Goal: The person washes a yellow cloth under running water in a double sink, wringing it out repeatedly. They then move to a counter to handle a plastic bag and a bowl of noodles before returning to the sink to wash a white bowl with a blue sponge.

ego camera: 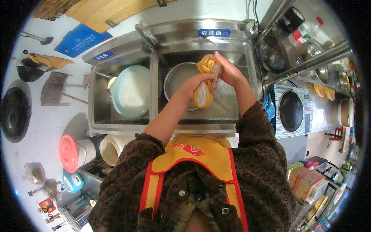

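Both my hands grip a bunched, wet yellow cloth [206,65] above the right basin [226,116] of a stainless steel double sink. My left hand [200,82] holds its lower part, where a looped end hangs down with a whitish patch. Higher up, my right hand [227,69] clasps the cloth from the right. Some fingers are hidden behind the folds. Below the cloth, a round metal bowl [176,78] sits in the basin, partly covered by my left forearm. A thin stick-like thing [221,103] lies to the bowl's right.
A pale blue plastic basin [132,91] stands in the left sink compartment. The faucet [147,37] rises behind the divider. On the right are an induction cooker [292,111], a blue cloth [269,107] and a metal shelf rail [307,65]. Buckets [111,149] stand at the lower left.
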{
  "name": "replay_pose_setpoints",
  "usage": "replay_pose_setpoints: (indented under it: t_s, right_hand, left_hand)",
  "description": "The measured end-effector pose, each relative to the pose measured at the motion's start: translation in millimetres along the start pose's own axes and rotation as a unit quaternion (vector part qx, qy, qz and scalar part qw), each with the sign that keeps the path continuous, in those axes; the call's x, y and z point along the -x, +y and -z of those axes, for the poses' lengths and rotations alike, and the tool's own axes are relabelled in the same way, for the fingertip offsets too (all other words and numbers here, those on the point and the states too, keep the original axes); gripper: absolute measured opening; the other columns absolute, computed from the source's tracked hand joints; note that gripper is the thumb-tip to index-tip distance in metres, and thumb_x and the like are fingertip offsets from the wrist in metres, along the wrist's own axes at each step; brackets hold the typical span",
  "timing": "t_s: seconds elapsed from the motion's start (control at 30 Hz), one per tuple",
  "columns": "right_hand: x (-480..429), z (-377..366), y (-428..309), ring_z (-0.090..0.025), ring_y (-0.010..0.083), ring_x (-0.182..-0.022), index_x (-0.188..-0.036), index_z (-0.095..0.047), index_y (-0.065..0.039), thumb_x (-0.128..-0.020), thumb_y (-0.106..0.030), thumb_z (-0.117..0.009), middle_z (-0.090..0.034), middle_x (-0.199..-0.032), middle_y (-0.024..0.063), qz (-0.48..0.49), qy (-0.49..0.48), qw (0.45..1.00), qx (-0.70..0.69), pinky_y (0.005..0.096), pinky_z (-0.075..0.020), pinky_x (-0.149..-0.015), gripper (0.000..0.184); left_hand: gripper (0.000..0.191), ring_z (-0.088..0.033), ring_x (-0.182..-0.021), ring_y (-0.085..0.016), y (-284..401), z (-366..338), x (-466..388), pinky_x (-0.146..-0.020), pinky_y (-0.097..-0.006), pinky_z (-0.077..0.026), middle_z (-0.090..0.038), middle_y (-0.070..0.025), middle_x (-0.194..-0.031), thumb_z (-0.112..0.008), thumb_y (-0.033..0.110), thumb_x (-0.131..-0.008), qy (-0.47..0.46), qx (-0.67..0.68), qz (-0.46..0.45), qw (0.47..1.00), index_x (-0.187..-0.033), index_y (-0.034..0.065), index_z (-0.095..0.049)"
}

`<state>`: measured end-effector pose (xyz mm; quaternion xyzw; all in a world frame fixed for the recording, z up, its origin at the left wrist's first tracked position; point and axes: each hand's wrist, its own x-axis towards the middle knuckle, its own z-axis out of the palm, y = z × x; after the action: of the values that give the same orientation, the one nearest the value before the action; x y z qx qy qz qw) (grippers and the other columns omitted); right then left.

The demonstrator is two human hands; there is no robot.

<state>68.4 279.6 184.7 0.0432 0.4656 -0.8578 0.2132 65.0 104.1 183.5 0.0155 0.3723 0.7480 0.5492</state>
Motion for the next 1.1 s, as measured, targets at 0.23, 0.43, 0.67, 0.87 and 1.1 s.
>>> replay_pose_setpoints:
  t_s: [0.23,0.43,0.67,0.87,1.1]
  right_hand:
    - [11.2,-17.4,-1.6,-0.050,0.0380,-0.116,-0.134,-0.040,-0.011,-0.096,-0.039,-0.041,-0.048,-0.129,0.0228,0.090,-0.148,0.964,-0.200,0.0499,-0.0430,-0.095,0.047]
    - [-3.3,-3.4,-6.4,-0.061,0.0244,-0.077,-0.093,-0.049,-0.009,-0.087,-0.031,-0.062,-0.058,-0.080,0.0094,0.018,-0.011,1.000,-0.023,0.0388,-0.0527,-0.072,0.026]
    - [-27.9,5.6,20.1,-0.059,0.0189,-0.059,-0.074,-0.054,-0.004,-0.085,-0.029,-0.065,-0.057,-0.063,0.0072,0.011,0.118,0.966,0.231,0.0327,-0.0491,-0.054,0.029]
    - [-45.7,14.7,54.4,-0.059,0.0204,-0.055,-0.069,-0.061,0.004,-0.086,-0.033,-0.059,-0.062,-0.065,0.0120,0.013,0.189,0.842,0.505,0.0367,-0.0489,-0.056,0.040]
    - [-49.2,22.7,96.8,-0.065,0.0314,-0.070,-0.071,-0.065,0.003,-0.086,-0.030,-0.054,-0.066,-0.074,0.0184,0.034,0.157,0.755,0.635,0.0414,-0.0511,-0.067,0.038]
  left_hand:
    - [0.029,-0.058,-0.062,-0.017,-4.8,-26.7,-5.0,-0.052,-0.0296,-0.049,-0.061,-0.0069,-0.077,-0.060,0.025,-0.086,-0.059,0.049,-0.019,0.997,-0.104,0.0029,-0.056]
    - [0.021,-0.057,-0.058,-0.018,-6.4,-26.9,-7.8,-0.050,-0.0296,-0.048,-0.059,-0.0063,-0.073,-0.061,0.024,-0.085,0.001,0.065,0.029,0.997,-0.092,0.0055,-0.057]
    - [0.014,-0.056,-0.054,-0.018,-33.4,-4.3,-27.7,-0.049,-0.0323,-0.047,-0.057,-0.0041,-0.068,-0.064,0.020,-0.082,0.112,-0.018,0.036,0.993,-0.088,0.0098,-0.057]
    - [0.020,-0.059,-0.063,-0.019,-67.3,7.4,-38.7,-0.054,-0.0341,-0.049,-0.060,-0.0046,-0.078,-0.066,0.016,-0.080,0.234,-0.064,-0.030,0.970,-0.096,0.0080,-0.056]
    - [0.026,-0.059,-0.076,-0.020,-106.1,25.6,-45.2,-0.065,-0.0375,-0.047,-0.061,-0.0067,-0.091,-0.061,0.016,-0.083,0.284,-0.076,-0.126,0.947,-0.105,0.0019,-0.056]
